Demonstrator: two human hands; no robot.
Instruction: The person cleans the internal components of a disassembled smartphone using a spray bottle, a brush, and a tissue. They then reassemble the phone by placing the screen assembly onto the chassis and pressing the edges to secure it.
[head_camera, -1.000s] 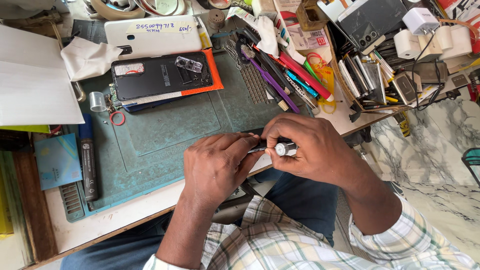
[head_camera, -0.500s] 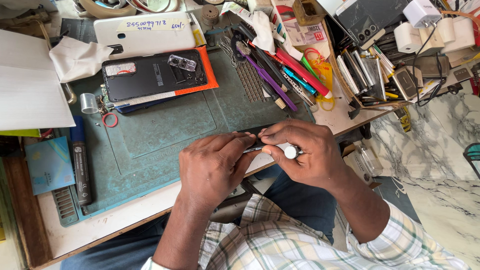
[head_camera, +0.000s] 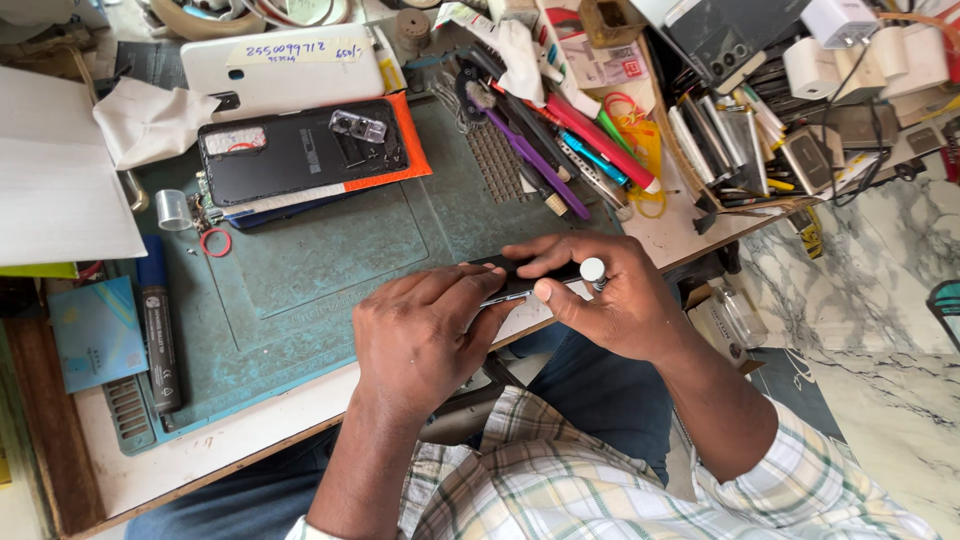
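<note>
Both my hands work at the near edge of the green work mat (head_camera: 300, 290). My left hand (head_camera: 425, 340) and my right hand (head_camera: 615, 300) grip a slim dark phone (head_camera: 505, 268) between them, edge up, mostly hidden by the fingers. My right hand also holds a small screwdriver whose round white cap (head_camera: 593, 269) sticks up beside the thumb. Further back on the mat lies an opened black phone (head_camera: 300, 155) on an orange case, its camera module exposed.
A white device with a paper label (head_camera: 285, 65) lies behind the opened phone, a crumpled cloth (head_camera: 150, 120) to its left. Pens, brushes and tweezers (head_camera: 560, 150) crowd the back right. A black marker (head_camera: 158, 320), a blue card (head_camera: 95, 335) and white paper (head_camera: 55, 170) sit left.
My hands have stayed on the dark phone at the mat's near edge. The right-hand fingers have spread further along its top edge, and the screwdriver cap has shifted slightly.
</note>
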